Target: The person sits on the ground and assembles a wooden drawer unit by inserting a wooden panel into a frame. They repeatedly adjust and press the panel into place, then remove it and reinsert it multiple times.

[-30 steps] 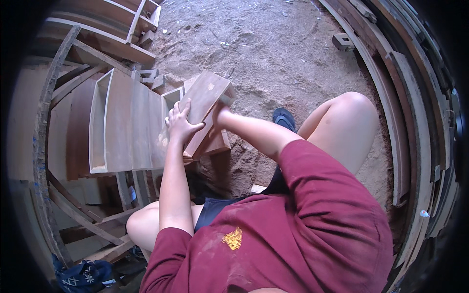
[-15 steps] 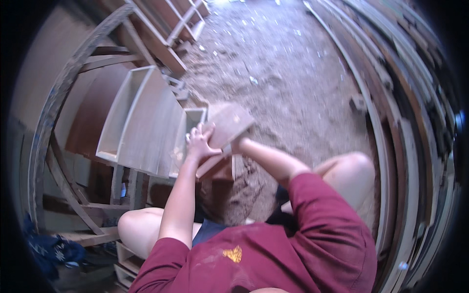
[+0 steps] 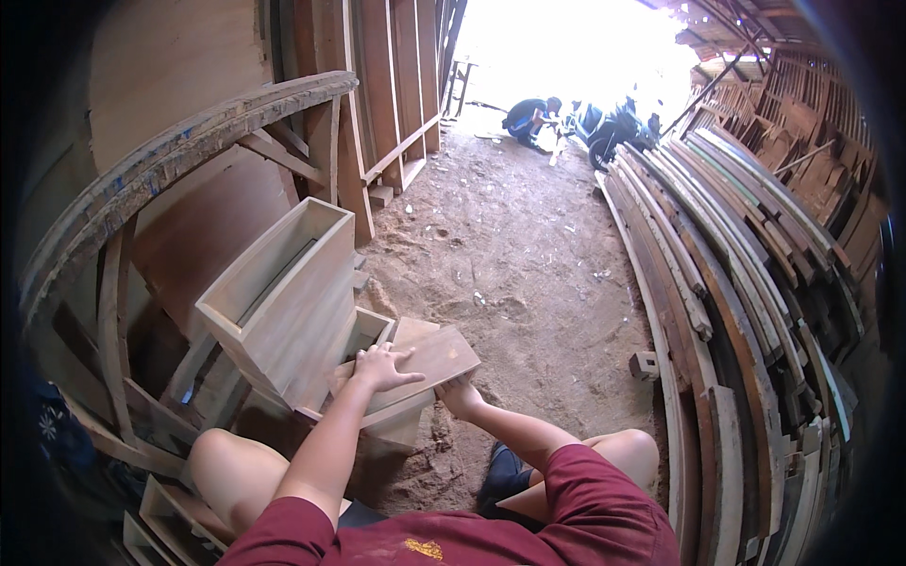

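A flat wooden board (image 3: 436, 360) lies slanted in front of me, its surface smooth and pale brown. My left hand (image 3: 379, 367) rests on top of it near its left part, fingers spread. At the board's right end my right hand (image 3: 460, 396) grips the edge from below, its fingertips partly hidden. Under the board sits a pale wooden piece (image 3: 396, 424), mostly covered. To the left stands a tall open wooden drawer box (image 3: 302, 325), and a smaller open box (image 3: 366, 330) shows between it and my left hand.
Stacked long planks (image 3: 717, 330) run along the right. A curved wooden frame (image 3: 189, 141) stands at the left, with tall wooden panels (image 3: 401, 85) behind. A small wood block (image 3: 645, 365) lies beside the planks. Far off, a person (image 3: 531, 121) crouches near a motorbike (image 3: 613, 132).
My view has tilted up, bringing the bright far opening and the crouching person into sight. Both hands stay on the board, now lower in the picture.
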Demonstrator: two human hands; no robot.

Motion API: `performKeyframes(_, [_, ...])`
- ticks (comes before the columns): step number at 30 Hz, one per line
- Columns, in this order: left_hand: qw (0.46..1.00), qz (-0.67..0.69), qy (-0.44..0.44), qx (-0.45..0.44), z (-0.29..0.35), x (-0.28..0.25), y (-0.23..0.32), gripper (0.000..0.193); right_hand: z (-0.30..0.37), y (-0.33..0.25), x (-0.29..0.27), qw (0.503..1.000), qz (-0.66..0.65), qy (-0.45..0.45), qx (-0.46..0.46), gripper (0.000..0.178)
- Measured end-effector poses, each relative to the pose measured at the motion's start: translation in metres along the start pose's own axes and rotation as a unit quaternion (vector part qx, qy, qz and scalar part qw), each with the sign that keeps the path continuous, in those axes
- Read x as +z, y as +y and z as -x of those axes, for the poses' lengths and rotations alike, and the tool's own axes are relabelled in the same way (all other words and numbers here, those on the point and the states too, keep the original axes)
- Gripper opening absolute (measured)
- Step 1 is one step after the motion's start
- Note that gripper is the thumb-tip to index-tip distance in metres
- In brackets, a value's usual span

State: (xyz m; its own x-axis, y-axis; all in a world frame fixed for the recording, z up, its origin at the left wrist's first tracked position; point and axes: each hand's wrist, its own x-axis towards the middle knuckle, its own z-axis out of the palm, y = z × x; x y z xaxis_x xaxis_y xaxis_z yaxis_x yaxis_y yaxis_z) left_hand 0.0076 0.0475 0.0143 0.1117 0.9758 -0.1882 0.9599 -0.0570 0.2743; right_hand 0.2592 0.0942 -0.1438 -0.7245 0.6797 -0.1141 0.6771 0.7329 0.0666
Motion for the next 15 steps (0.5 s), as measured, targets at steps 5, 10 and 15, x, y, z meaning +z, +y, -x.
performKeyframes(5, [0.992,0.118,-0.028,-0.027,-0.046,0.006,-0.057,0.100,0.043,0.031,-0.059,0.983,-0.028,-0.071,-0.165,0.069])
performKeyframes(10, [0.967,0.215,-0.134,-0.040,-0.086,0.032,-0.103,0.094,0.092,0.053,-0.168,0.949,-0.055,-0.294,-0.098,0.078])
performKeyframes(15, [0.933,0.317,-0.102,-0.137,-0.074,0.051,-0.103,0.087,0.125,0.089,-0.256,0.970,-0.165,-0.163,0.074,0.062])
